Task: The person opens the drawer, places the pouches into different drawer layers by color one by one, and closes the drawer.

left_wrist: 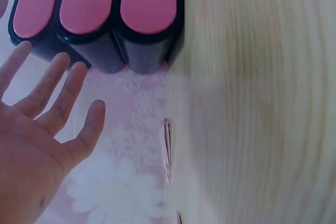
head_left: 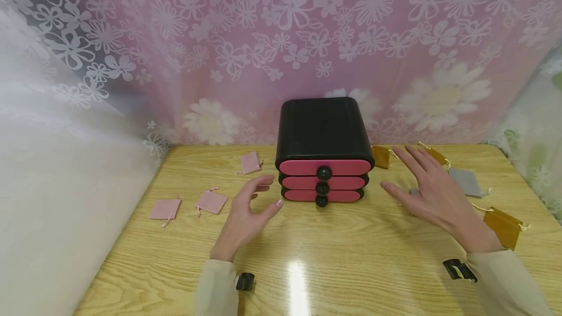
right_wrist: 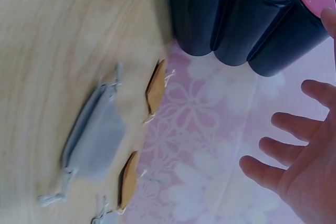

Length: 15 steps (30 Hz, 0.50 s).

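Observation:
A small black drawer box [head_left: 325, 128] with three pink drawer fronts [head_left: 303, 167] and round black knobs [head_left: 324, 173] stands at the back of the table, every drawer closed. My left hand [head_left: 248, 213] hovers just left of it, fingers bent loosely and thumb apart, holding nothing. Over on the right side, my right hand [head_left: 432, 191] is spread with fingers extended and nothing in it. Beneath that hand a bit of a grey drawstring pouch [right_wrist: 97, 135] shows, mostly hidden in the head view. Both wrist views show the hands' fingers [left_wrist: 63, 98] apart from the box.
Several pink drawstring pouches [head_left: 212, 202] lie left of the box. On the right lie brown pouches [head_left: 502, 227] and another grey pouch [head_left: 466, 182]. A flowered pink curtain [head_left: 307, 52] hangs behind the wooden table [head_left: 351, 267]; a pale curtain [head_left: 66, 169] borders the left side.

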Available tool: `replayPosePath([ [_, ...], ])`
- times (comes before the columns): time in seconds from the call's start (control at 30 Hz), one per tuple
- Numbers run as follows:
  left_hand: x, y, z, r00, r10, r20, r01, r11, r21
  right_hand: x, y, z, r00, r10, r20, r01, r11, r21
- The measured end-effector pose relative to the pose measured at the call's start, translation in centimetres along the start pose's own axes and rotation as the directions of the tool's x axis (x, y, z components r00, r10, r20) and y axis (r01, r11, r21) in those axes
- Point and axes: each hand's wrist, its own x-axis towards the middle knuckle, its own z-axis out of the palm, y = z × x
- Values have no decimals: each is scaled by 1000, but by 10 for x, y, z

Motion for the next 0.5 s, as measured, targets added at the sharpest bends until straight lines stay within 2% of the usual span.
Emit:
replayPosePath([
  [0.13,4,6,5,999,33,9,-33,996,-77,6,-5,0,999,-20,-30,20,1000,-9],
  [0.3,7,14,10,999,36,37,-30,989,-145,12,-11,0,998,-40,-51,40,999,-6],
  [0.5,12,23,16,996,63,66,-50,982,-185,18,-17,-3,999,-15,-37,19,996,85],
])
